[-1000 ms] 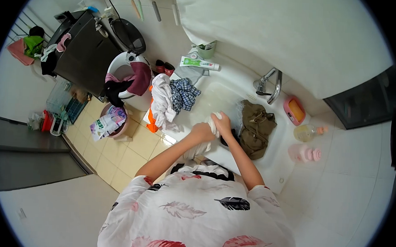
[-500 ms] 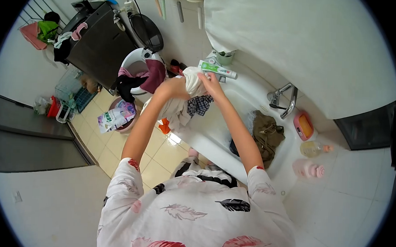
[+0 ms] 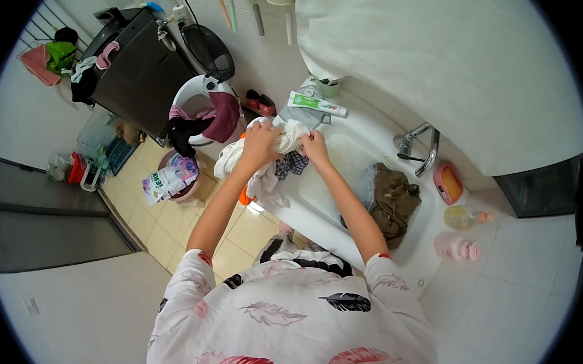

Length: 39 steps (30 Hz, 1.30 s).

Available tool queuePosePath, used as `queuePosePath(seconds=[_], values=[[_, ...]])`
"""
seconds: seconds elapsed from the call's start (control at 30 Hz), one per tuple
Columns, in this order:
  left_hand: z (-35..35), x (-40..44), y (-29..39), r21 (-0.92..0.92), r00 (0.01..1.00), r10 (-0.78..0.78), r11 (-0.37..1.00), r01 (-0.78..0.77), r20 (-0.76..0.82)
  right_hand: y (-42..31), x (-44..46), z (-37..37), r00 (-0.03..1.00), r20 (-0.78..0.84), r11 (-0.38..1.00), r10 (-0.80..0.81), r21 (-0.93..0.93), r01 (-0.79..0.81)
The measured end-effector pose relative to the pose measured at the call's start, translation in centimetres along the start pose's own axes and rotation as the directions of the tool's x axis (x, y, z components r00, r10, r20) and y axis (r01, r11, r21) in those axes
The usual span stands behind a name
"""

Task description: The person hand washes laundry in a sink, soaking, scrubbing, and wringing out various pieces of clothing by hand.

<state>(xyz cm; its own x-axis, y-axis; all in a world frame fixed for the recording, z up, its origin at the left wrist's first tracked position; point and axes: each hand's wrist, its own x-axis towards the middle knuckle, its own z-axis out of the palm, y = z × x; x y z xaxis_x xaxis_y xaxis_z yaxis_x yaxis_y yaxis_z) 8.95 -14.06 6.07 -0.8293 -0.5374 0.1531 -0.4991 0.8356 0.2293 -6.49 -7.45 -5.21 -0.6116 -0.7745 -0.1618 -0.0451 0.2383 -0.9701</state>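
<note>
A bunched white garment point(image 3: 291, 136) is stretched between my hands above the far-left end of the tub. My left hand point(image 3: 260, 143) presses down over its left part, fingers wrapped into the folds. At the garment's right end, my right hand point(image 3: 315, 148) pinches the fabric. Under them, a dark checked cloth point(image 3: 291, 165) and a pale cloth point(image 3: 264, 185) drape over the tub edge, with a bit of orange cloth point(image 3: 244, 196) beside them. What kind of garment the white one is, I cannot make out.
The white tub point(image 3: 319, 216) holds water and a soaked brown garment point(image 3: 394, 203) below the tap point(image 3: 418, 148). A toothpaste tube point(image 3: 317, 104) lies on the far rim. Bottles point(image 3: 456, 246) stand at right. A clothes-filled white bucket point(image 3: 194, 100) and washing machine point(image 3: 143, 68) are at left.
The white garment has come lower and spread to the left, with my left hand now on top of it. My right hand has moved slightly down and still grips its end.
</note>
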Motion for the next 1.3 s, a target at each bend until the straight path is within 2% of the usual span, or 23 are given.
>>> queuePosePath(seconds=[0.1, 0.17, 0.23, 0.27, 0.3, 0.37, 0.43, 0.5, 0.53, 0.6, 0.63, 0.73, 0.83, 0.9, 0.93, 0.97, 1.0, 1.03, 1.1, 1.13, 1.2, 1.23, 1.3], values=[[0.6, 0.0, 0.4, -0.021, 0.999, -0.038, 0.999, 0.038, -0.002, 0.3, -0.4, -0.5, 0.993, 0.006, 0.987, -0.120, -0.109, 0.120], [1.3, -0.1, 0.5, -0.020, 0.999, -0.049, 0.999, 0.050, 0.015, 1.8, -1.2, -0.4, 0.994, 0.058, 0.980, -0.091, -0.172, 0.100], [1.7, -0.3, 1.0, 0.109, 0.990, 0.041, 0.994, -0.027, -0.135, 3.3, -2.4, -0.3, 0.994, -0.086, 0.991, -0.075, 0.103, 0.083], [1.3, -0.6, 1.3, 0.116, 0.991, 0.063, 0.992, -0.049, -0.118, 1.1, -4.1, -1.9, 0.993, -0.095, 0.993, -0.069, -0.104, 0.059], [1.2, -1.0, 1.5, 0.110, 0.991, 0.071, 0.992, -0.059, -0.112, 2.5, -4.7, -2.9, 0.993, -0.105, 0.993, -0.062, -0.105, 0.051], [0.7, -1.9, 2.2, 0.030, 0.996, 0.021, 0.999, -0.018, -0.083, 4.9, -5.9, -5.2, 0.985, -0.097, 0.924, -0.140, -0.371, 0.095], [0.3, -2.6, 3.2, 0.015, 0.999, 0.023, 1.000, -0.023, -0.037, 4.1, -9.3, -8.4, 0.983, -0.015, 0.621, 0.182, -0.774, -0.127], [0.4, -3.6, 4.3, 0.008, 0.993, 0.043, 0.999, -0.042, -0.109, 6.4, -12.4, -10.8, 0.967, -0.059, 0.465, 0.247, -0.869, -0.172], [0.6, -4.1, 5.2, -0.030, 0.990, 0.040, 0.999, -0.045, -0.137, 7.3, -14.3, -12.0, 0.965, -0.073, 0.464, 0.254, -0.866, -0.188], [1.8, -5.1, 6.7, -0.080, 0.982, 0.102, 0.990, -0.116, -0.159, 8.5, -17.0, -13.7, 0.988, -0.006, 0.324, 0.153, -0.945, -0.056], [2.5, -5.3, 7.3, -0.123, 0.971, 0.148, 0.977, -0.173, -0.187, 9.1, -17.3, -13.8, 0.988, -0.020, 0.326, 0.155, -0.943, -0.070], [5.8, -5.6, 8.9, -0.236, 0.969, 0.192, 0.945, -0.225, -0.157, 10.7, -17.7, -13.9, 0.997, -0.050, 0.395, -0.062, -0.918, -0.022], [9.2, -6.1, 10.6, -0.277, 0.966, 0.229, 0.927, -0.253, -0.116, 9.0, -17.1, -13.7, 0.993, -0.072, 0.487, 0.099, -0.866, -0.111], [12.4, -6.5, 11.2, -0.663, 0.970, 0.161, 0.749, 0.001, 0.183, 8.5, -17.8, -13.6, 0.997, -0.070, 0.549, 0.040, -0.832, -0.081], [13.8, -6.7, 11.3, -0.664, 0.968, 0.170, 0.748, -0.004, 0.185, 8.1, -18.0, -13.5, 0.988, -0.121, 0.633, 0.100, -0.758, -0.157], [15.1, -6.9, 11.4, -0.757, 0.944, 0.176, 0.645, 0.103, 0.278, 7.3, -18.2, -13.5, 0.973, -0.165, 0.705, 0.161, -0.670, -0.231], [16.7, -7.1, 11.4, -0.821, 0.909, 0.196, 0.529, 0.217, 0.367, 6.5, -18.6, -13.6, 0.968, -0.187, 0.764, 0.166, -0.596, -0.246], [18.2, -7.4, 11.4, -0.822, 0.907, 0.206, 0.528, 0.213, 0.367, 6.1, -18.8, -13.7, 0.966, -0.197, 0.763, 0.167, -0.594, -0.253], [19.8, -7.8, 11.7, -0.867, 0.789, 0.389, 0.359, 0.346, 0.476, 5.9, -19.3, -14.0, 0.951, -0.291, 0.871, 0.104, -0.434, -0.229], [20.5, -8.2, 11.7, -0.867, 0.786, 0.394, 0.359, 0.345, 0.476, 6.0, -19.3, -14.2, 0.942, -0.327, 0.905, 0.074, -0.374, -0.201], [18.8, -8.3, 12.8, -0.785, 0.862, 0.355, 0.614, 0.077, 0.362, 5.0, -18.6, -14.5, 0.911, -0.408, 0.953, 0.063, -0.245, -0.176], [18.2, -8.1, 13.3, -0.786, 0.860, 0.359, 0.614, 0.076, 0.363, 3.8, -18.8, -14.8, 0.903, -0.391, 0.979, 0.177, -0.027, -0.204], [17.6, -7.5, 14.0, -0.730, 0.810, 0.217, 0.598, 0.330, 0.544, 0.0, -18.8, -15.1, 0.895, -0.363, 0.961, 0.261, 0.185, -0.205]])
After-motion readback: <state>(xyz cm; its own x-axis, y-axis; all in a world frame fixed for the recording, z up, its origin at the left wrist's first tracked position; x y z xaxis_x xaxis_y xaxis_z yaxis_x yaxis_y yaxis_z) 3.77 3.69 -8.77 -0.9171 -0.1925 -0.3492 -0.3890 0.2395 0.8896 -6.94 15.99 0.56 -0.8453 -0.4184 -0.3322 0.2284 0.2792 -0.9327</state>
